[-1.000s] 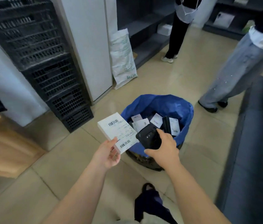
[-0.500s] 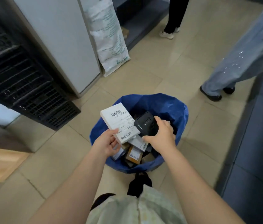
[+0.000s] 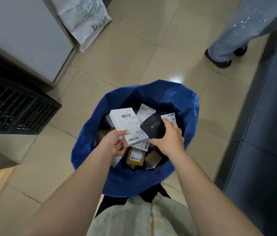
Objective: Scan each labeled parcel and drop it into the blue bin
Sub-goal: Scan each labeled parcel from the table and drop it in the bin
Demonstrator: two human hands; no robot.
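- Left hand [image 3: 113, 145] pinched the box [image 3: 125, 123] by its near corner, thumb on the label face. The other fingers were under it and out of sight. A grip at the edge likely kept both barcodes uncovered.
- Box hung in the air over the open mouth of the bin [image 3: 86, 138], label up, not yet dropped.
- Right hand [image 3: 169, 141] had its fingers curled tight round the scanner [image 3: 152, 126]. The scanner's head overlapped the box's right edge, likely for a close read of the label.
- Scanning over the bin looked deliberate: 1 release would send the box straight in.
- Parcels [image 3: 135, 157] already lay heaped in the bin, labels at mixed angles.
- Could not tell whether the scan had registered: no beam seen, and the scanner's window faced away.
- Label print was too small to read.
- Bin's base was hidden by its blue liner and the arms, so the depth of the heap was unknown.
- Another person showed only as a leg [image 3: 239, 23] and shoes, cut off at top right.
- Crate [image 3: 15, 108] at left ran out of frame.
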